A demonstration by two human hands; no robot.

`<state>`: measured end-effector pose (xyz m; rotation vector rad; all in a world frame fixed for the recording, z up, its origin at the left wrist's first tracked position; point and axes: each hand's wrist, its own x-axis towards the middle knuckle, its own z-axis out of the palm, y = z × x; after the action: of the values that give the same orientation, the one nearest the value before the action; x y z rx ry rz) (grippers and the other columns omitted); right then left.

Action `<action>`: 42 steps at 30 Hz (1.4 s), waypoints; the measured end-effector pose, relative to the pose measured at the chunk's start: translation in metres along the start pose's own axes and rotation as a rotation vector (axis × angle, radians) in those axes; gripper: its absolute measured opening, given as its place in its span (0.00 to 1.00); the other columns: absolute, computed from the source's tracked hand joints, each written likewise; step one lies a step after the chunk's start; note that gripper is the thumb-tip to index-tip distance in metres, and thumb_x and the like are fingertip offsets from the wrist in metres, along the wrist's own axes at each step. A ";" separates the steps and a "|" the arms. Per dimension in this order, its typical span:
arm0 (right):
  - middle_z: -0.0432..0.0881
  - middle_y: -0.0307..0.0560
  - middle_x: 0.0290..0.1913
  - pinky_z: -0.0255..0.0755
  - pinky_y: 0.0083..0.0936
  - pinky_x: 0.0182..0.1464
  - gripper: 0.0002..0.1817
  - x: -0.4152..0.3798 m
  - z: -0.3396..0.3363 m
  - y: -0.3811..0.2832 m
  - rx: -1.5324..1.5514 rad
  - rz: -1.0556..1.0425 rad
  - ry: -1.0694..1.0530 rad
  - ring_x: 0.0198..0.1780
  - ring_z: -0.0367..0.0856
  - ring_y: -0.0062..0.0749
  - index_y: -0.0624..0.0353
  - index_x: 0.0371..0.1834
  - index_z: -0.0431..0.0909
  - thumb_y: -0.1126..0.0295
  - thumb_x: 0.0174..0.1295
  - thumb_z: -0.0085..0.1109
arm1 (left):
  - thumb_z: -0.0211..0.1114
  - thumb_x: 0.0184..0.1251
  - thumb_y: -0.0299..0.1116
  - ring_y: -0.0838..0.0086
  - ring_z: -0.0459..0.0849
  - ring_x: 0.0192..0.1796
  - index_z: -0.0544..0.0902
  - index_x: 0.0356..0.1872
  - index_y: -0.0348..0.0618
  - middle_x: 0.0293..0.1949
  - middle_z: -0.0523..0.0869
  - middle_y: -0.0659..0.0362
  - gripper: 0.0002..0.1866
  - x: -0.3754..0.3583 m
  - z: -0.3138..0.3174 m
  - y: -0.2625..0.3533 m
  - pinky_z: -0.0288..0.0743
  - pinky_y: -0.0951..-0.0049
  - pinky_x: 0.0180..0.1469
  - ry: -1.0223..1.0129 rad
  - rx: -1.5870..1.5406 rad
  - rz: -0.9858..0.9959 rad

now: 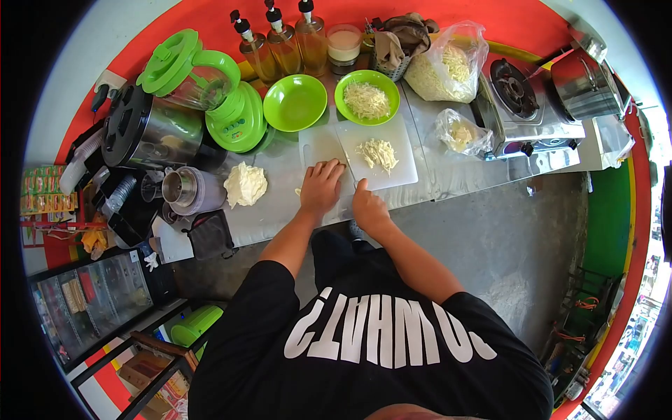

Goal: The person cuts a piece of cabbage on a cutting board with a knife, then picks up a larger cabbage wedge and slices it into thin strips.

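Note:
My right hand (pixel 369 208) is closed around the handle of a knife (pixel 346 152), whose blade points away from me across the white cutting board (pixel 406 168). Just left of the blade, my left hand (pixel 322 184) presses down on the board with its fingers bent together. Whatever lies under those fingers is hidden. To the right of the knife sits a small heap of pale shredded vegetable (pixel 378 156), like cabbage. Beyond the board, a green bowl (pixel 396 105) holds more fine shreds. A pale, leafy lump (pixel 245 184), perhaps cabbage, rests left of my left hand.
A second green bowl (pixel 295 103) and a green blender (pixel 234 115) stand at the back left, near pump bottles (pixel 283 45). Bags of shreds (pixel 448 70) and a gas stove (pixel 521 98) are on the right. A metal cup (pixel 183 187) stands left.

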<state>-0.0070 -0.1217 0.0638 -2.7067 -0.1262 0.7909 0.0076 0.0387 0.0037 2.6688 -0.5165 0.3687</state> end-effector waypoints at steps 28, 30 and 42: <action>0.88 0.70 0.44 0.85 0.47 0.51 0.17 0.025 -0.001 -0.001 -0.010 -0.064 0.065 0.48 0.90 0.61 0.70 0.57 0.63 0.74 0.71 0.55 | 0.66 0.59 0.29 0.63 0.77 0.57 0.82 0.55 0.50 0.55 0.80 0.62 0.20 -0.002 0.004 0.000 0.72 0.59 0.59 0.042 0.014 -0.048; 0.88 0.70 0.44 0.86 0.47 0.50 0.17 0.029 -0.006 -0.001 0.001 -0.067 0.055 0.48 0.90 0.61 0.70 0.57 0.63 0.74 0.71 0.55 | 0.64 0.57 0.27 0.60 0.77 0.56 0.83 0.52 0.47 0.55 0.81 0.59 0.19 0.000 0.004 0.000 0.73 0.59 0.58 0.054 -0.014 -0.079; 0.88 0.70 0.41 0.85 0.49 0.49 0.16 0.020 -0.004 -0.001 0.028 -0.092 0.096 0.45 0.90 0.64 0.71 0.56 0.63 0.76 0.70 0.52 | 0.63 0.58 0.26 0.59 0.79 0.54 0.81 0.50 0.44 0.54 0.82 0.59 0.17 0.001 0.006 0.001 0.74 0.58 0.58 0.114 -0.045 -0.086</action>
<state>0.0117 -0.1185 0.0571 -2.6852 -0.2150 0.6311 0.0090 0.0351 -0.0014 2.5982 -0.3695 0.4751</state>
